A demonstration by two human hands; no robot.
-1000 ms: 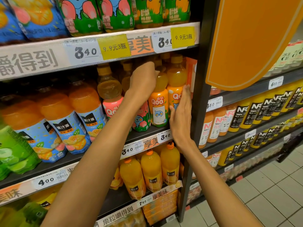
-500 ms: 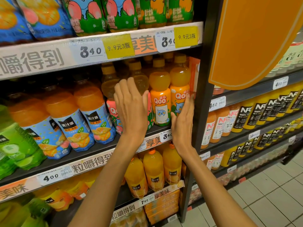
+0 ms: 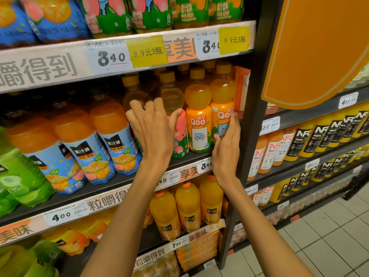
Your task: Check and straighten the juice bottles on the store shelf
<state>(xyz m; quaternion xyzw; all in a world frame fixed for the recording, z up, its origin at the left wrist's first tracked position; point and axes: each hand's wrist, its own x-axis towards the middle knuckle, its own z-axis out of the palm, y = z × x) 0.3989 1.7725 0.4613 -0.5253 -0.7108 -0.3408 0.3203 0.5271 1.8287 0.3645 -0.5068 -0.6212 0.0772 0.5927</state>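
Observation:
Small Qoo juice bottles stand at the right end of the middle shelf. My left hand lies with spread fingers over the front of a pink peach Qoo bottle, thumb against its upper right side, hiding the bottles behind it. An orange Qoo bottle stands upright just right of it. My right hand presses flat, fingers straight, against the outer side of the rightmost orange Qoo bottle. More yellow-capped bottles stand in rows behind.
Large blue-labelled orange bottles and green bottles fill the shelf to the left. A black upright post bounds the shelf on the right; beyond it stand NFC bottles. An orange sign hangs above.
My left hand came out from deep among the bottles, moved left and down onto the front peach bottle. My right hand stayed flat against the rightmost orange bottle. The view moved closer.

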